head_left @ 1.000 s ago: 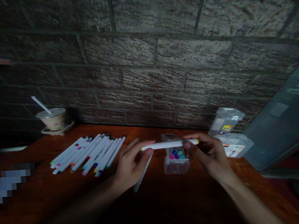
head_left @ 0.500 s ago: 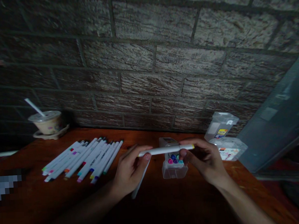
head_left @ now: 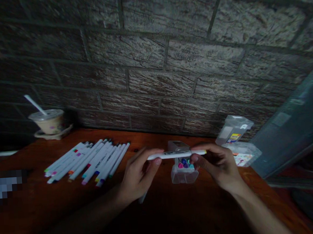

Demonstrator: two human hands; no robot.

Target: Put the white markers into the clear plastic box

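Note:
I hold a white marker (head_left: 174, 154) level in front of me, above a wooden table (head_left: 72, 207). My left hand (head_left: 139, 176) pinches its left end between thumb and fingers. My right hand (head_left: 218, 166) grips its right end, where a yellow tip shows. A second white marker sticks out under my left hand. Just below the held marker stands a small clear box (head_left: 183, 170) with several markers upright in it, coloured caps up. A row of several white markers (head_left: 90, 163) lies to the left.
A brick wall (head_left: 156, 67) rises right behind the table. A lidded cup with a spoon (head_left: 49, 121) stands on a saucer at the far left. Two clear plastic packets (head_left: 236, 140) lie at the right, beside a large translucent container (head_left: 292, 130).
Both hands have kept their hold on the marker. The marker has turned about its length, and the view has shifted slightly.

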